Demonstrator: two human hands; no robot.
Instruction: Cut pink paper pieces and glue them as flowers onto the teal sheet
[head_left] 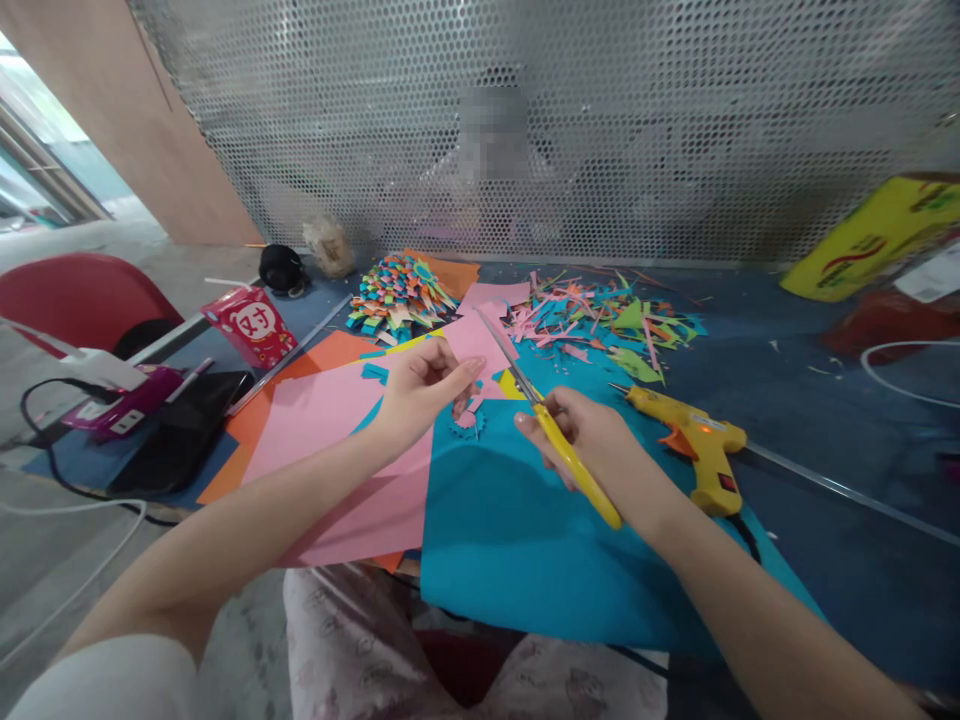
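Yellow-handled scissors (574,465) are in my right hand (589,430), blades pointing up and left over the paper. My left hand (431,385) is closed, thumb against curled fingers, beside a pink paper piece (480,345); whatever it pinches is too small to make out. Just below its fingertips, a small round pink and blue paper cutout (466,425) rests on the large blue sheet (510,530). A large pink sheet (337,440) lies under my left forearm, with an orange sheet (240,440) partly beneath it.
A yellow glue gun (697,440) lies right of my right hand, its cord trailing down. Behind are a pile of folded colored strips (401,295) and loose paper scraps (592,320). Leftward sit a red drink carton (251,325), phone (180,430) and purple power strip (124,405).
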